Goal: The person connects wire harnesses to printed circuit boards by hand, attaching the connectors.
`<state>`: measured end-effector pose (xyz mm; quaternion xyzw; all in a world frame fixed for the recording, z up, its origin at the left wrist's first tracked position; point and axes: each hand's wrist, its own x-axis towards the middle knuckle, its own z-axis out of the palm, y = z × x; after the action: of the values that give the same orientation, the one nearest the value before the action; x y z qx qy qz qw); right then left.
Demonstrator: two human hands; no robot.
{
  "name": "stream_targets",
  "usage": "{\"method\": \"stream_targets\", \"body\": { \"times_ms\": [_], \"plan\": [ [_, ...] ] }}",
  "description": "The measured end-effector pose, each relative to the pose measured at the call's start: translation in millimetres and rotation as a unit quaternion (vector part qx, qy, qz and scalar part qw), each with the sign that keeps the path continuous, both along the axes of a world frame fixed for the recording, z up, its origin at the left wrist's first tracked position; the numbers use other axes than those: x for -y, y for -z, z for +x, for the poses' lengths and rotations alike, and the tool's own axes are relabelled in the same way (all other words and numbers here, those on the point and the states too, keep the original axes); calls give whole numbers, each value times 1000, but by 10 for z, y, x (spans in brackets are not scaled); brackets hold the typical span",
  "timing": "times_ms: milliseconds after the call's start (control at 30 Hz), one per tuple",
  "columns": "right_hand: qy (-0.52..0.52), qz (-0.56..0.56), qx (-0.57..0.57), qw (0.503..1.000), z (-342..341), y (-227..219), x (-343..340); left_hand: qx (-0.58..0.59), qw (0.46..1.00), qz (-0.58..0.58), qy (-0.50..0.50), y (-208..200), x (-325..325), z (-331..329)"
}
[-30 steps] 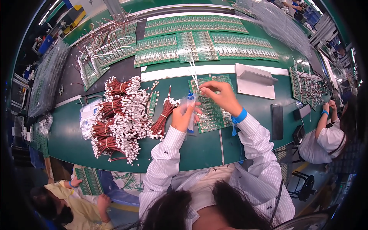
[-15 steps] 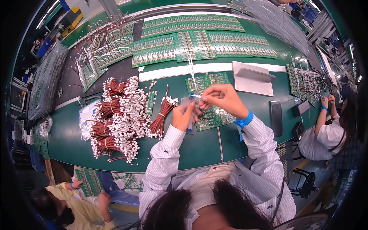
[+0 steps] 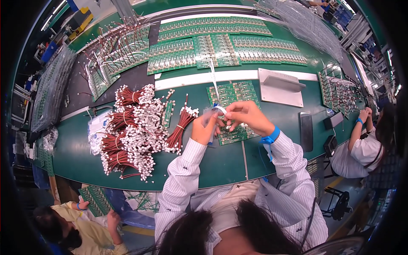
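Observation:
My left hand [image 3: 205, 127] is closed in a pinch, somewhat blurred, with a clear plastic piece [image 3: 211, 138] showing along its fingers. A curved white strip [image 3: 220, 109] with a dark blue bit beside it rises from its fingertips. My right hand [image 3: 251, 118] pinches the other end of this strip, its other fingers curled. Long thin white strands [image 3: 213, 78] run from near the strip toward the back. Beneath both hands lies a green circuit board panel [image 3: 238, 132], partly covered by them. What exactly the left fingers grip is partly hidden.
Left of my hands sit bundled red-brown wires with white connectors [image 3: 127, 136] and a smaller bundle [image 3: 180, 127]. Board panels [image 3: 212, 51] line the back. A metal angle block [image 3: 280, 87] and dark flat slab [image 3: 306, 131] stand right. Co-workers sit at both sides.
My right hand has come down and slightly right, its fingers lower over the board. The white strip now bows in a visible arc between my hands. My left hand stays nearly in place.

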<state>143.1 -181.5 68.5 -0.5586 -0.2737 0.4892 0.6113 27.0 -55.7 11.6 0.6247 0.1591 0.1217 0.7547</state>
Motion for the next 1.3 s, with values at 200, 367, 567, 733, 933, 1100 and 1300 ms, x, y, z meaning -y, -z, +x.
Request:
{"method": "stream_targets", "body": {
  "times_ms": [200, 367, 567, 733, 933, 1100, 1300],
  "plan": [
    [24, -10, 13, 1000, -30, 60, -17, 9, 997, -73, -4, -47, 29, -15],
    [18, -15, 43, 999, -123, 44, -66, 32, 992, -120, -18, 20, 12, -13],
    [53, -20, 61, 997, -121, 83, -94, 43, 981, -182, -55, 9, 26, 13],
    [44, -55, 239, 969, -114, 107, -100, 34, 974, -206, -88, -4, 9, 6],
    [48, -39, 281, 958, -110, 131, -99, 27, 981, -176, -81, -7, 10, 5],
    [46, 4, 253, 966, -44, 74, -52, 23, 982, -171, -77, -10, -2, 10],
    [117, 92, 85, 985, 98, -168, 171, 35, 956, -259, -135, 40, -173, -5]
  ]
}}
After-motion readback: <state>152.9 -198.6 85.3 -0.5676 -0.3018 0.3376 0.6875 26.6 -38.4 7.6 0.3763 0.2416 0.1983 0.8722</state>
